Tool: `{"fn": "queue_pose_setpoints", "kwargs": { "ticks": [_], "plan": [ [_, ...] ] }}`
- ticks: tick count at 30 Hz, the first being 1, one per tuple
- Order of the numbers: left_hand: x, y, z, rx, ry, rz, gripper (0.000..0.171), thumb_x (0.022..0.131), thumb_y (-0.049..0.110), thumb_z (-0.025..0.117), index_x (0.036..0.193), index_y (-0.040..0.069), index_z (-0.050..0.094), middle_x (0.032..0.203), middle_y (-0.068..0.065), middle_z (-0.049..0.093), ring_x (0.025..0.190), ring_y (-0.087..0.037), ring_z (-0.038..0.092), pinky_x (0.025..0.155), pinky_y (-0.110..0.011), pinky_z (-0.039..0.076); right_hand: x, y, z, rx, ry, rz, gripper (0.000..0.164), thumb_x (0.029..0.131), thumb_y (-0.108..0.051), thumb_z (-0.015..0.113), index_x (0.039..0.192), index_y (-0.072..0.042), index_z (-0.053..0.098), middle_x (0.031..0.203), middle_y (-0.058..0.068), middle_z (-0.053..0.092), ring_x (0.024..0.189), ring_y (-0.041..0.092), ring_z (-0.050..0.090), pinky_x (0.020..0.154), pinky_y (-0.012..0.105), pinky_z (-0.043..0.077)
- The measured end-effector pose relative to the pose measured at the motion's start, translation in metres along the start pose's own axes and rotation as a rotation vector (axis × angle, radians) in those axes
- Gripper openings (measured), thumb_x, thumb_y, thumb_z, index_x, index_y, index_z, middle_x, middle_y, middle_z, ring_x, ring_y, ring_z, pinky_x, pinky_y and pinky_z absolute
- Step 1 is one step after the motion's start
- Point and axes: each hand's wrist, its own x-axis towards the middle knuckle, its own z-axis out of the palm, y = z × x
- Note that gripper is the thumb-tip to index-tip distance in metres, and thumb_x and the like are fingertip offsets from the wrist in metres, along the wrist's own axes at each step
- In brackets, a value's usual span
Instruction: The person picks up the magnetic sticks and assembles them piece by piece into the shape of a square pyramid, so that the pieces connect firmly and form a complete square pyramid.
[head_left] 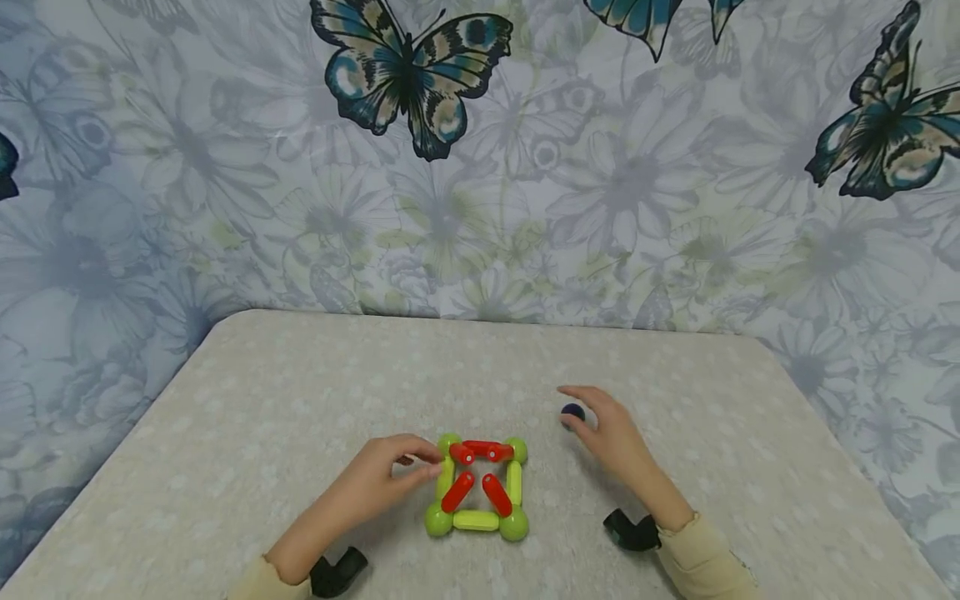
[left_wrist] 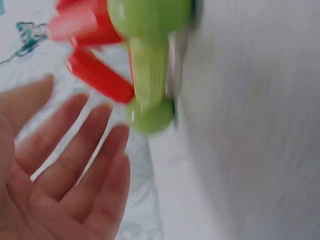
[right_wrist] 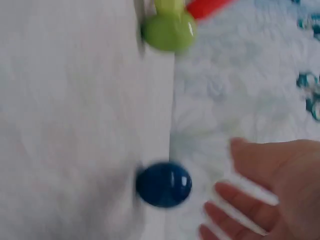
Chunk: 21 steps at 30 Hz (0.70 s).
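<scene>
A square frame of green balls and yellow-green rods (head_left: 476,521) lies on the table, its balls at the corners. Red rods (head_left: 457,492) rise from those corners and lean inward. At the frame's left side is my left hand (head_left: 375,477), fingertips right by the left rod; the left wrist view has its fingers spread and relaxed, holding nothing. To the right of the frame a dark blue ball (right_wrist: 164,184) sits on the table. My right hand (head_left: 618,437) is around it with thumb and fingers apart, and the right wrist view has a gap between them and the ball.
The table (head_left: 337,367) has a pale patterned cover, and its far edge runs along a wall (head_left: 480,225) printed with flowers and butterflies. Dark straps with camera mounts (head_left: 633,531) sit at both wrists, beside cream sleeves (head_left: 705,558).
</scene>
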Motion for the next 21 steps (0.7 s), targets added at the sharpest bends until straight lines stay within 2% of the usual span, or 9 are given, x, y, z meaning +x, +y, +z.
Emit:
{"fn": "queue_pose_setpoints", "kwargs": {
  "ticks": [3, 7, 10, 16, 19, 21],
  "plan": [
    [-0.004, 0.001, 0.007, -0.166, -0.078, -0.009, 0.025, 0.090, 0.029, 0.064, 0.106, 0.011, 0.069, 0.101, 0.006, 0.066, 0.092, -0.012, 0.061, 0.076, -0.031, 0.051, 0.003, 0.015, -0.007, -0.048, -0.043, 0.096, 0.045, 0.082, -0.006, 0.072, 0.124, 0.000, 0.056, 0.122, 0.018, 0.054, 0.113, 0.035, 0.049, 0.091, 0.048, 0.041],
    [-0.006, 0.007, 0.021, -0.285, -0.103, -0.033, 0.029, 0.087, 0.027, 0.068, 0.110, 0.008, 0.068, 0.100, 0.004, 0.067, 0.089, -0.012, 0.062, 0.073, -0.029, 0.051, -0.001, 0.028, -0.004, -0.059, -0.095, 0.121, 0.043, 0.081, -0.005, 0.073, 0.121, 0.002, 0.058, 0.117, 0.018, 0.056, 0.104, 0.032, 0.055, 0.085, 0.043, 0.046],
    [-0.009, 0.011, 0.030, -0.320, -0.088, -0.072, 0.030, 0.086, 0.023, 0.070, 0.110, 0.006, 0.067, 0.097, 0.003, 0.066, 0.086, -0.012, 0.061, 0.071, -0.028, 0.051, -0.007, 0.032, 0.002, -0.055, -0.082, 0.112, 0.040, 0.078, -0.002, 0.075, 0.116, 0.001, 0.062, 0.109, 0.015, 0.060, 0.092, 0.027, 0.060, 0.076, 0.038, 0.050],
    [-0.009, 0.011, 0.034, -0.333, -0.039, -0.108, 0.026, 0.085, 0.018, 0.071, 0.108, 0.004, 0.067, 0.094, 0.002, 0.067, 0.083, -0.013, 0.062, 0.070, -0.027, 0.051, -0.006, 0.030, 0.007, -0.034, -0.043, 0.093, 0.039, 0.078, -0.001, 0.075, 0.114, 0.000, 0.062, 0.108, 0.015, 0.062, 0.091, 0.027, 0.061, 0.075, 0.037, 0.051],
    [-0.008, 0.009, 0.033, -0.332, -0.038, -0.105, 0.027, 0.086, 0.019, 0.070, 0.108, 0.003, 0.067, 0.096, 0.000, 0.067, 0.085, -0.013, 0.062, 0.071, -0.027, 0.051, -0.002, 0.020, 0.007, 0.048, -0.016, 0.090, 0.038, 0.079, -0.001, 0.074, 0.115, 0.000, 0.062, 0.109, 0.014, 0.062, 0.092, 0.026, 0.062, 0.077, 0.035, 0.051],
    [-0.007, 0.009, 0.033, -0.327, -0.039, -0.098, 0.028, 0.086, 0.019, 0.070, 0.107, 0.002, 0.066, 0.096, -0.001, 0.067, 0.085, -0.013, 0.062, 0.072, -0.027, 0.051, 0.001, 0.005, 0.005, 0.150, -0.017, 0.073, 0.037, 0.081, -0.002, 0.072, 0.116, -0.001, 0.061, 0.110, 0.012, 0.062, 0.092, 0.024, 0.062, 0.078, 0.034, 0.051]
  ]
}}
